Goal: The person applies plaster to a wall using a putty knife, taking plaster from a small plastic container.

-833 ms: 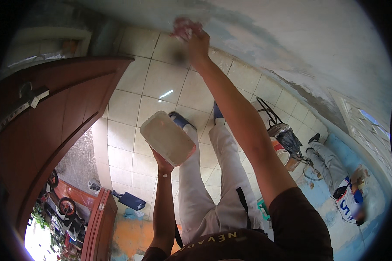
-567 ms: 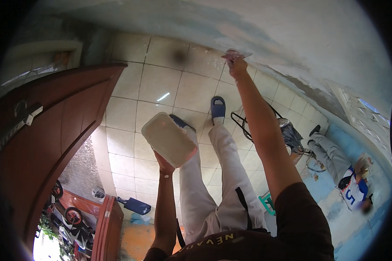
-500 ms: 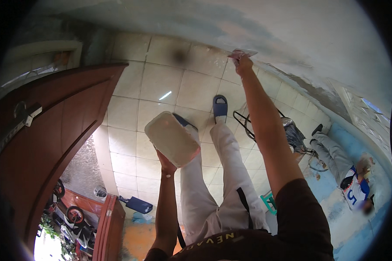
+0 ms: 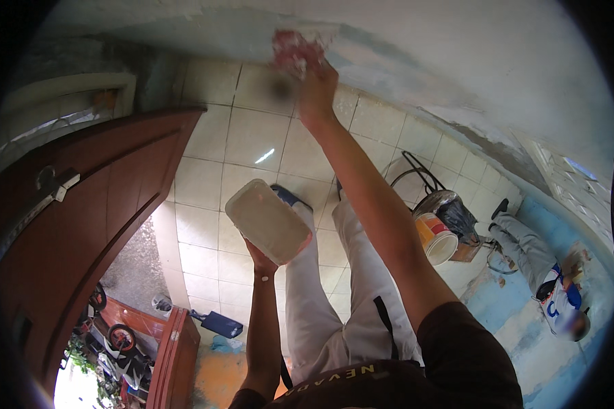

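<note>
My left hand (image 4: 260,259) grips the near edge of a pale rectangular tub (image 4: 269,219) in front of my legs. Its broad face, coated in smooth greyish-white, is turned up to me. Out ahead, my right hand (image 4: 318,93) is closed around a flat reddish scraper (image 4: 297,53) smeared with white. The scraper is at the patchy, whitish wall (image 4: 416,48), blurred by motion. Whether its edge touches the wall I cannot tell.
A brown wooden door (image 4: 95,204) stands to the left, and a dark blue dustpan (image 4: 222,324) lies near the doorway. Right of my arm are a metal-framed chair (image 4: 416,167) and a paint bucket (image 4: 438,240). Another person (image 4: 546,279) is at the far right.
My right hand has swept left and upward along the wall with the scraper. The bucket, hidden behind my arm before, now shows. My left hand holds the tub almost unmoved.
</note>
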`<state>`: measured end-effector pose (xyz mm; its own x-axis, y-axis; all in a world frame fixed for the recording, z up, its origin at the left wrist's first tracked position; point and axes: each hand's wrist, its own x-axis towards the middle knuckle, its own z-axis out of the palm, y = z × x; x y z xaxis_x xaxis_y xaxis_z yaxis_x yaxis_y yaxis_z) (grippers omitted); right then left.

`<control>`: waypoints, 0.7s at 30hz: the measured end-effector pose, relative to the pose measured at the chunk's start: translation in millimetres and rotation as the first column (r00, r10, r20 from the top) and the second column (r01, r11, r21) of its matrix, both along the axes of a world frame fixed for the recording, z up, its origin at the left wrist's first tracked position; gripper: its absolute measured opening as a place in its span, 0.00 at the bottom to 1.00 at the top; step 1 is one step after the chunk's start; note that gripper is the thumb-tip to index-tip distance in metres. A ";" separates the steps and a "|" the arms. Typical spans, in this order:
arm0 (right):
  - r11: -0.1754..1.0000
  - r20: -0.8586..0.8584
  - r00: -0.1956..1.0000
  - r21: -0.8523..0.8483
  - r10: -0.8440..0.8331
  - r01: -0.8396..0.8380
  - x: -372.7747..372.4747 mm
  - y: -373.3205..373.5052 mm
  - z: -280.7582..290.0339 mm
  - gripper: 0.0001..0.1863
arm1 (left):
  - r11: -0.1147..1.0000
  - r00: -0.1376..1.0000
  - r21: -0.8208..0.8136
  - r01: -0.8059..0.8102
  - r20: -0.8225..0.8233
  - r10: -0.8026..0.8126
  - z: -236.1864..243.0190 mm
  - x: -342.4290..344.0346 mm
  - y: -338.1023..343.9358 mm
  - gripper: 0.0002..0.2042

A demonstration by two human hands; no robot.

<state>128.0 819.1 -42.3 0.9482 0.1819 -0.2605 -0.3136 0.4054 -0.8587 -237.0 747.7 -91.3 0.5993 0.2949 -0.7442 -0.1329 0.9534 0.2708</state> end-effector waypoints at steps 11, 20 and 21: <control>0.875 0.099 0.944 -0.357 -0.313 0.328 84.4 -64.2 -45.7 0.12 | 1.000 0.999 -0.003 -0.007 -0.048 0.007 13.2 1.6 -5.7 0.31; 0.695 0.398 0.851 -0.717 0.344 0.054 -5.2 36.1 15.3 0.05 | 1.000 0.998 0.018 -0.024 -0.051 0.025 20.4 0.0 0.8 0.31; 0.751 0.446 0.827 -0.659 0.341 0.046 -10.1 18.1 8.0 0.06 | 0.999 0.998 0.024 -0.027 -0.049 0.028 20.2 0.7 0.6 0.31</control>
